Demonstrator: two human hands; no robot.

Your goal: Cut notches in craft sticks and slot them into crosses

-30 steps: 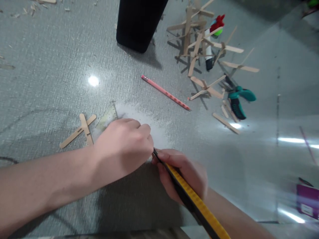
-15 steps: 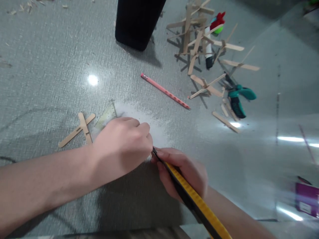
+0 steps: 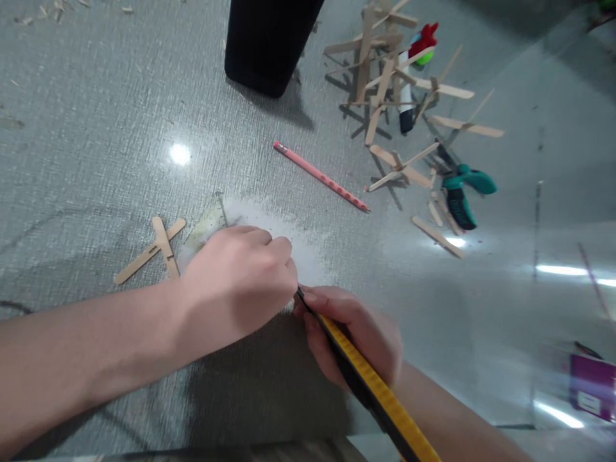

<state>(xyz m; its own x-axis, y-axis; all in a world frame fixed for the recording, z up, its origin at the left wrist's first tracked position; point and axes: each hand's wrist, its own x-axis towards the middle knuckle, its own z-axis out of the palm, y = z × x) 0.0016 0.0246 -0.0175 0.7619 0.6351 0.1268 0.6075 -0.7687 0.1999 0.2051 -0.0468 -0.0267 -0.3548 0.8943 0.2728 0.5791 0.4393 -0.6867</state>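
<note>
My right hand [image 3: 359,337] is closed round a yellow-and-black utility knife [image 3: 373,382]. The handle slants down to the bottom edge of the view, and its front end meets my left hand [image 3: 243,276]. That hand is curled into a fist with the knuckles up; whatever its fingers grip is hidden beneath it. Both hands touch or nearly touch at the knife tip. Left of the fist, two notched craft sticks [image 3: 158,247] lie crossed on the grey table [image 3: 120,160]. A pale, worn patch [image 3: 293,237] shows on the surface behind my left hand.
A pink pencil [image 3: 321,176] lies beyond my hands. A black container [image 3: 269,48] stands at the back. Crossed craft-stick pieces [image 3: 380,96], a white marker [image 3: 405,96] and teal-handled pliers [image 3: 462,192] are at the upper right. Far right is a purple box [image 3: 591,385].
The utility knife's rear end has swung slightly left. Both hands keep nearly the same place and grip, and the whole view has shifted a little.
</note>
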